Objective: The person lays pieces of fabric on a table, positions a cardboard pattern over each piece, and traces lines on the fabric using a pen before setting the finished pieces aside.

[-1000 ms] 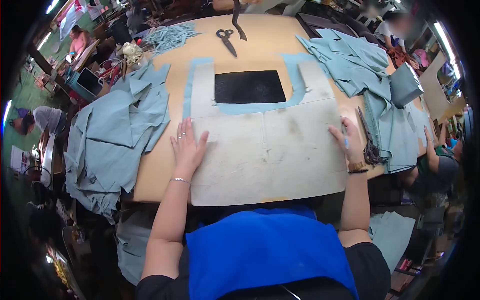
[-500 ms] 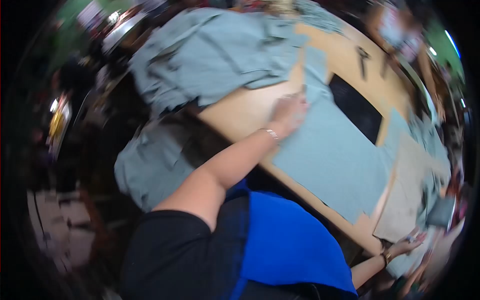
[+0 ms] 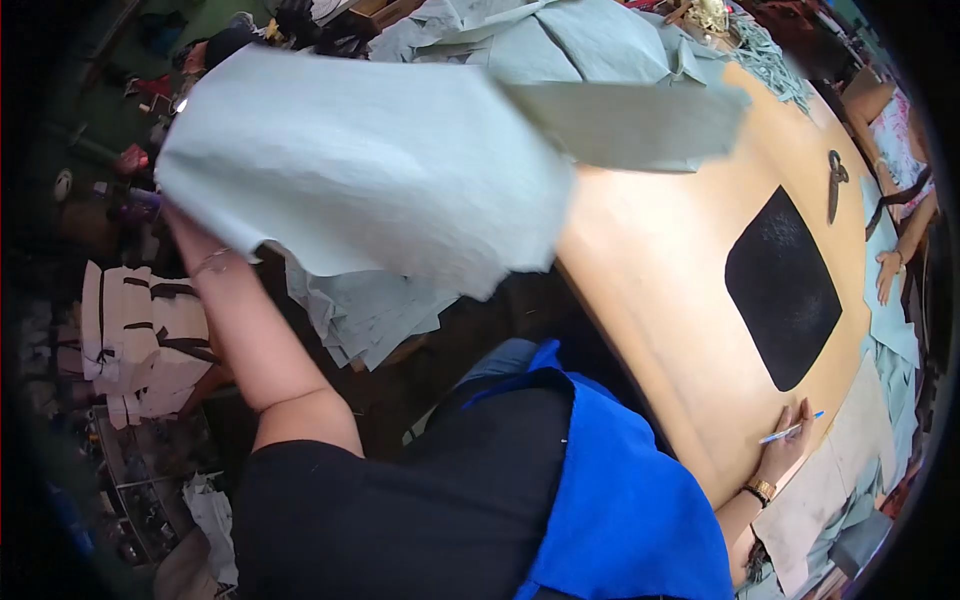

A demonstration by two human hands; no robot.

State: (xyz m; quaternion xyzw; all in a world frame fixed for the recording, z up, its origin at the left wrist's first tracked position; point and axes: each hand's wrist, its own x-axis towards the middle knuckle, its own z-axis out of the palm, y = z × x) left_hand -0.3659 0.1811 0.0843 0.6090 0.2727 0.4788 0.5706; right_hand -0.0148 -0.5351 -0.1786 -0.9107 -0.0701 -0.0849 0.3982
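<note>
A large pale blue-green sheet [image 3: 370, 160] is raised off the table at the left, with a strip of it stretching over the table. The fingers of my left hand [image 3: 190, 225] are hidden behind this sheet's lower left part. On the wooden table [image 3: 650, 290], my right hand [image 3: 785, 445] rests near the front edge with a blue and white pen [image 3: 792, 430] between its fingers. Beyond it lies a black pad [image 3: 783, 290]. The off-white template [image 3: 830, 480] is beside my right wrist.
Dark scissors [image 3: 836, 188] lie toward the far side. A co-worker's hand [image 3: 888, 272] touches blue-green cloth there. Piled sheets [image 3: 570, 40] cover the table's left end, and more sheets [image 3: 370, 315] hang lower down. Cut scraps [image 3: 775, 60] sit at the far corner.
The blue-green sheet has come off the table and swung left with my left hand. The template went from the middle to the right, and the black pad now shows whole. My view has turned left.
</note>
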